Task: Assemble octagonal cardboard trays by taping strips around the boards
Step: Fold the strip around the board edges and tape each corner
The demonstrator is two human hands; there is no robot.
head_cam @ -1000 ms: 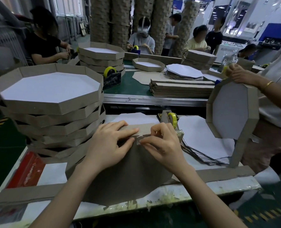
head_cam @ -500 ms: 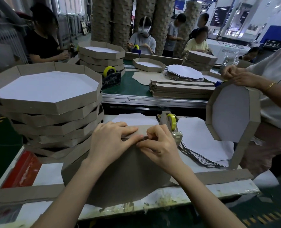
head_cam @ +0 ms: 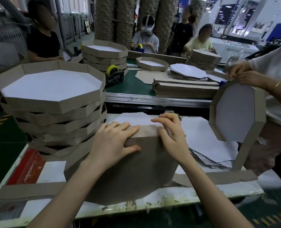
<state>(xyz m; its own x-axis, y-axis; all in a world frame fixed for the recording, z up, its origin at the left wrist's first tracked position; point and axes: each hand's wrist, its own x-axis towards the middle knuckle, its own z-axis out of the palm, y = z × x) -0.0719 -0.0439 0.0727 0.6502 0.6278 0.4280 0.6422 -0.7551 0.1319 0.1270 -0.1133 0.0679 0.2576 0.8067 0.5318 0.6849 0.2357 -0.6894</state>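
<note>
Uncurled now, right grip (head_cam: 171, 137) spreads at the strip's (head_cam: 147, 131) end; left grip (head_cam: 113, 142) presses it flat.

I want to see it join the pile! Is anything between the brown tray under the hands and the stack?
Nothing visible: the tray, pressed by the left hand and right hand, sits right beside the stack.

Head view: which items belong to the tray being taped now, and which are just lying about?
In the job: left hand, right hand, brown board they press, strip along its top edge.
Lying about: stack of finished trays, white octagonal sheets, loose strip at the table's near edge, tape dispenser on the far bench.
</note>
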